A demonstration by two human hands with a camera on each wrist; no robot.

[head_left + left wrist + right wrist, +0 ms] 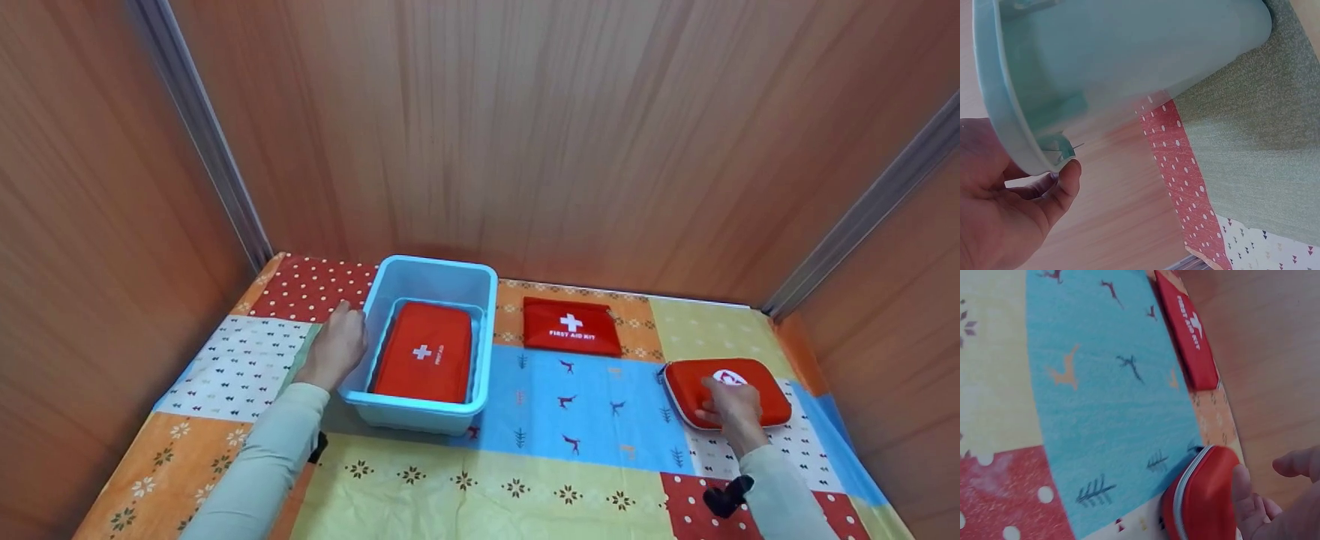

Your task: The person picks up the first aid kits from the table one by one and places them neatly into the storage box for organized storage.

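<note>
On the left, my left hand (339, 346) grips the rim of a light blue plastic bin (415, 407). In the left wrist view the fingers (1068, 180) curl about the bin's edge (1008, 107). Inside the bin lies a flat red first aid pouch (429, 375) with a white cross. Off to the right, my right hand (735, 409) is over a red zippered first aid case (765, 382) with a round white emblem. In the right wrist view its fingers (1243, 486) touch the case's top, thumb held apart.
Between bin and case, near the back wall, lies a flat red first aid kit pouch (551, 337). A patchwork-patterned cloth (480, 491) covers the table. Wood-grain panels (480, 135) rise behind and on both sides.
</note>
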